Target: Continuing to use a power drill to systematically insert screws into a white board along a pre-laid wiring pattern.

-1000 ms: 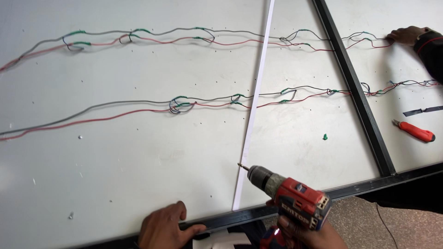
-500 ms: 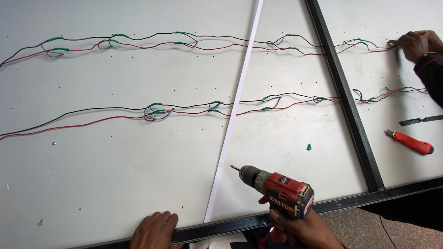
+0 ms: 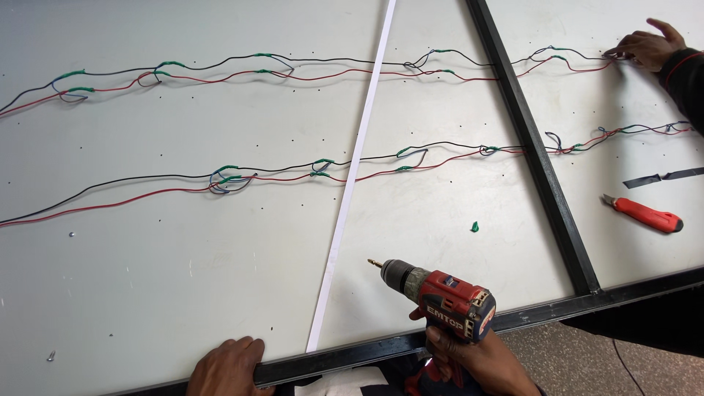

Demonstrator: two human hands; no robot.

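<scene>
A red cordless drill (image 3: 440, 295) hovered over the near edge of the white panel (image 3: 183, 279), its bit pointing left, gripped by the right hand (image 3: 477, 356). The left hand (image 3: 226, 365) clasped the black frame rail (image 3: 345, 359) nearby. Far right, another person's hand (image 3: 645, 48) pinched the red and black wires (image 3: 293, 72); a red utility knife (image 3: 645, 215) lay apart.

Workshop, likely sign or panel assembly. Big white panel surface (image 3: 183, 279) edged by a black metal frame (image 3: 535, 154), red and black wires (image 3: 308, 165) with green taped joints strung across it, a red cordless drill (image 3: 440, 297), a red utility knife (image 3: 645, 215), bare concrete floor (image 3: 587, 359) below.
</scene>
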